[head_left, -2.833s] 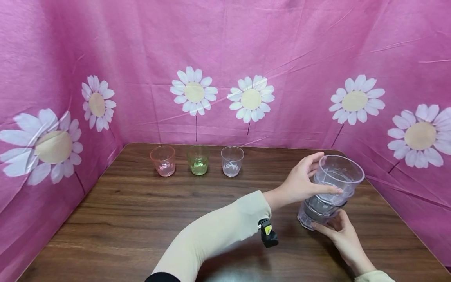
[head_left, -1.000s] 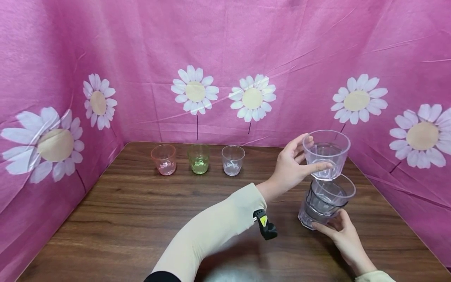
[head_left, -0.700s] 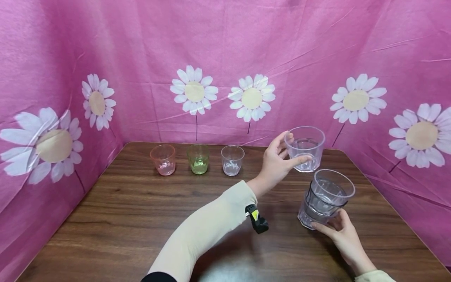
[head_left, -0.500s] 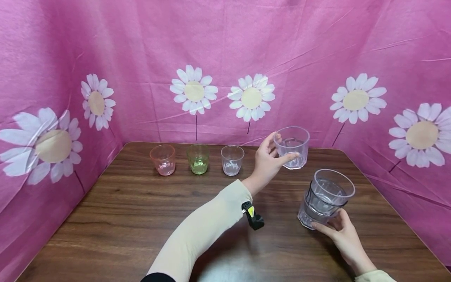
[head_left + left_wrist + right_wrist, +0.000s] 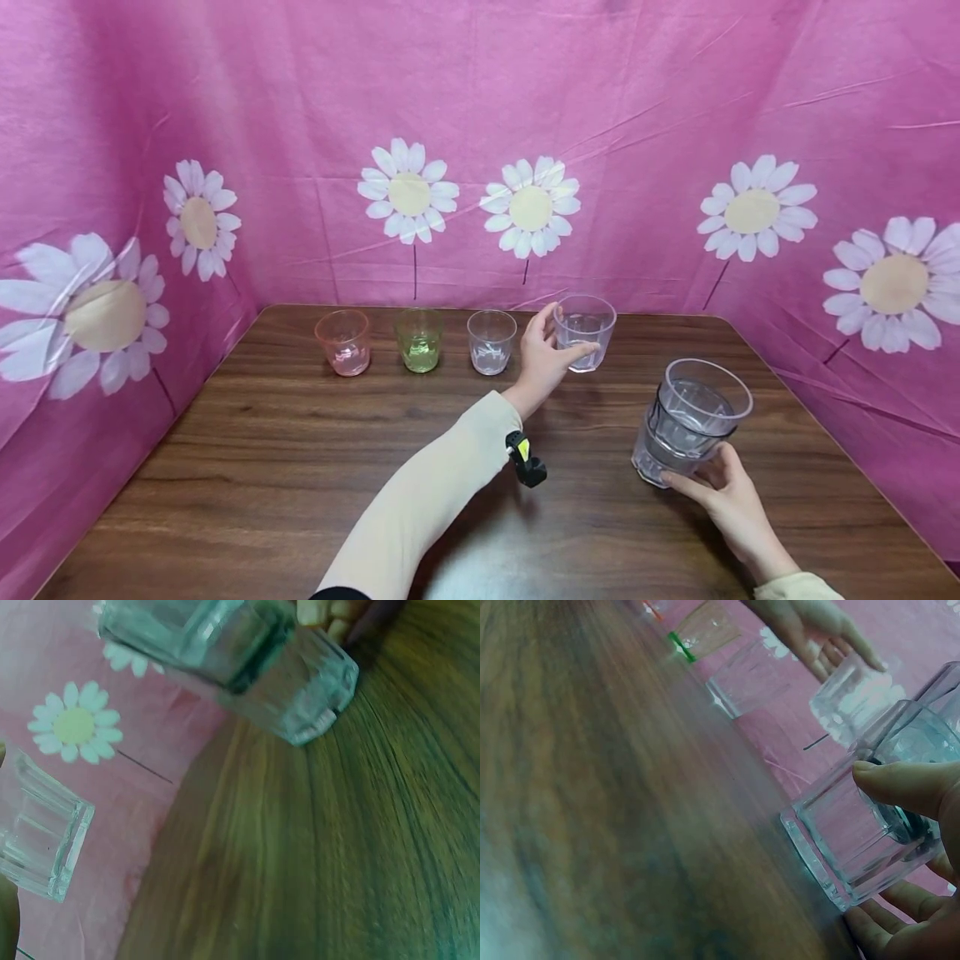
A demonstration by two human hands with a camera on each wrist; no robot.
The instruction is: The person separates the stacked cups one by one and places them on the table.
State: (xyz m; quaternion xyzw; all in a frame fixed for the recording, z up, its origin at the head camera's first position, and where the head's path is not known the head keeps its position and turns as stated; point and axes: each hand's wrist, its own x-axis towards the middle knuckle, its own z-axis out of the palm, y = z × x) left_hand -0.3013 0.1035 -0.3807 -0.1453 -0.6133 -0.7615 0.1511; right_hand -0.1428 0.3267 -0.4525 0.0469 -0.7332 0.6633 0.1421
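Pink daisy-print cloth backs a dark wooden table (image 5: 300, 467). The left hand (image 5: 542, 354) pinches a clear cup (image 5: 585, 332) by its sides, far centre. The right hand (image 5: 723, 492) grips the nested stack (image 5: 690, 421), near right. The cups look light, rigid and slippery; the mid-wall is the best place to hold them.

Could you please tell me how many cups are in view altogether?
6: pink cup, green cup and clear cup along the back; one in the left hand; two nested under the right hand, possibly more inside.
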